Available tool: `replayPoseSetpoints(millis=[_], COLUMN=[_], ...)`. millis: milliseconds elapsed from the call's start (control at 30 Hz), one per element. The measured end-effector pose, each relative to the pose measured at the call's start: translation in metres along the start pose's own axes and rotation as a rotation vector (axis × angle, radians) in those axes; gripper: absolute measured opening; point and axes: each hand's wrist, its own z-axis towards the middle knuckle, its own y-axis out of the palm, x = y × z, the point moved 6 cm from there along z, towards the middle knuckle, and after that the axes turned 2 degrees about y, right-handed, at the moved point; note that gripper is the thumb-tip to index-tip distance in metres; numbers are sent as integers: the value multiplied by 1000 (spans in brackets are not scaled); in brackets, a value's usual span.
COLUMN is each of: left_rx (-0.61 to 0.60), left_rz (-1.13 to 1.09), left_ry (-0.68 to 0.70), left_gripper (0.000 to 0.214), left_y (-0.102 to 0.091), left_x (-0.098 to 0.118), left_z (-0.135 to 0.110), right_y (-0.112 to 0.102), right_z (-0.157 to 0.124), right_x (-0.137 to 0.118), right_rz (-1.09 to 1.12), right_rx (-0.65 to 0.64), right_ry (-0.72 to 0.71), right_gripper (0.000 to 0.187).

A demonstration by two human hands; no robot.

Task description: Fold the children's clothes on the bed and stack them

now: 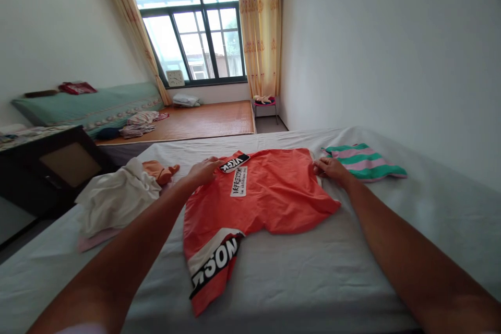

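Observation:
An orange T-shirt (274, 190) with black and white lettering lies spread flat on the white bed sheet (313, 271). My left hand (203, 169) pinches its far left edge near a black label patch. My right hand (331, 167) pinches the far right corner of the shirt. Both arms reach out over the bed.
A green and pink striped garment (364, 162) lies folded just right of my right hand. A pile of white and orange clothes (121, 193) sits at the left. A dark cabinet (50, 167) stands left of the bed. Beyond are a wooden platform (207, 120), a window and curtains.

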Motion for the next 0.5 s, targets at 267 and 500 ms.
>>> replayPoseSetpoints(millis=[267, 500], left_rx=[-170, 312], left_rz=[-190, -691], left_ry=[-29, -384], left_gripper=[65, 40], left_y=[32, -1], left_x=[-26, -75], left_z=[73, 96], right_y=[3, 2], right_z=[8, 15], right_x=[3, 3], right_rz=[-135, -103], right_rx=[-10, 99], right_ry=[-42, -77], right_gripper=[23, 21])
